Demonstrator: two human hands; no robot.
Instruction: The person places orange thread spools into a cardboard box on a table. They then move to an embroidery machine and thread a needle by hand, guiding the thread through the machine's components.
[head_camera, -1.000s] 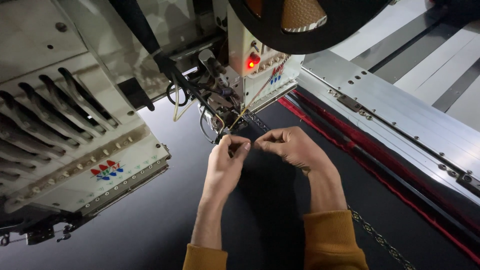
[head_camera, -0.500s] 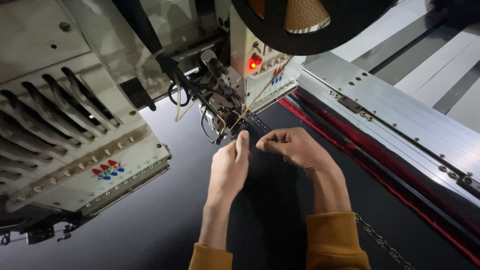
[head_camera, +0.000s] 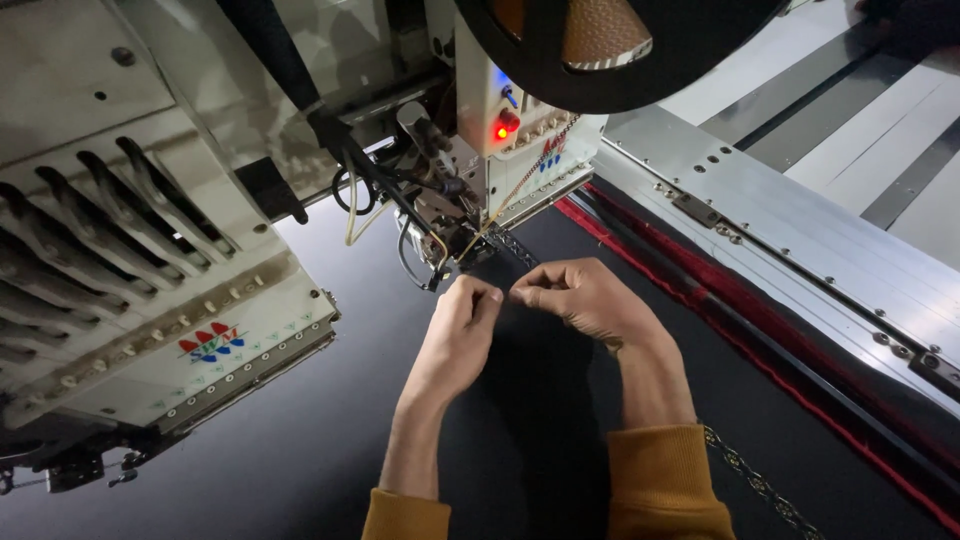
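Observation:
Both hands hover over black fabric (head_camera: 300, 430) just below the needle area (head_camera: 445, 255) of a white embroidery machine head (head_camera: 490, 150). My left hand (head_camera: 462, 325) is curled, thumb and fingertips pinched together. My right hand (head_camera: 580, 298) is pinched the same way, its fingertips almost touching the left hand's. Anything thin between the fingers is too fine to see. A golden strand (head_camera: 520, 185) runs down from a big black reel (head_camera: 600, 40) to the needle area. Mustard sleeves cover both forearms' lower ends.
A red light (head_camera: 503, 127) glows on the head. A second machine head (head_camera: 130, 300) fills the left side. To the right lie a red fabric edge (head_camera: 740, 300) and a bolted metal rail (head_camera: 800, 230). A gold chain trim (head_camera: 760, 485) lies on the fabric near my right sleeve.
My left hand opened flat half a second ago and has now curled back into a pinch. My right hand has stayed almost in place beside it.

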